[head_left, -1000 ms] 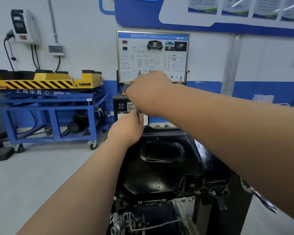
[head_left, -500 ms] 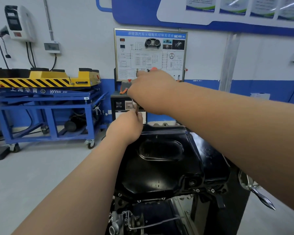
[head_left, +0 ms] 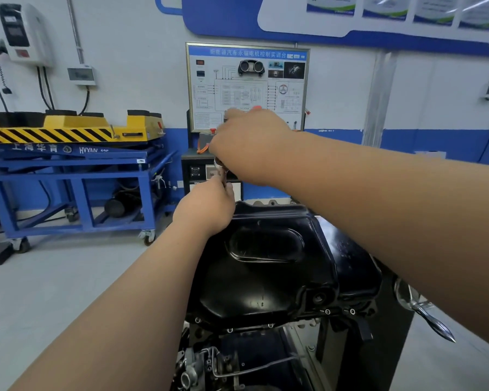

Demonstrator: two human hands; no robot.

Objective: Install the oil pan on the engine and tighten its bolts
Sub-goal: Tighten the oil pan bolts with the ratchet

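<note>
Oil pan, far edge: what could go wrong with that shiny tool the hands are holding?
1. The left hand and right hand both grip the metal tool at the oil pan's far edge. Where the tool meets the pan is hidden behind them, so it might slip off and knuckles could hit the pan.
2. The right forearm crosses above a pointed chrome handle; a slip might bump it.

Both your arms reach straight out in front of you. Your left hand (head_left: 206, 206) is low, with its fingers curled round a metal tool (head_left: 221, 172). Your right hand (head_left: 246, 145) sits just above it, knuckles up, fingers curled on the tool's top end.
</note>
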